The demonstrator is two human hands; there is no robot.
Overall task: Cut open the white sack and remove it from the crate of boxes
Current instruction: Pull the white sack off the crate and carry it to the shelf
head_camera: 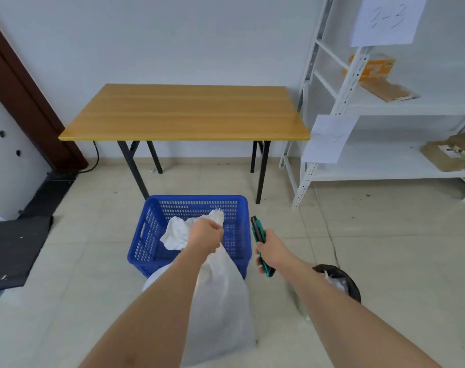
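A white woven sack [223,301] stands on the floor just in front of a blue plastic crate [157,235]. Its bunched top leans over the crate's near rim. My left hand [206,235] is closed around the sack's gathered neck above the crate. To the right of the crate, my right hand [270,249] grips a green and black utility knife [260,243], which points up and away from me, clear of the sack. No boxes are visible; the sack and my arm hide most of the crate's inside.
A wooden folding table [186,112] stands behind the crate against the wall. White metal shelving [385,107] with cardboard parcels and paper labels fills the right side. A dark waste bin [340,282] sits under my right forearm. A black mat [13,251] lies at the left.
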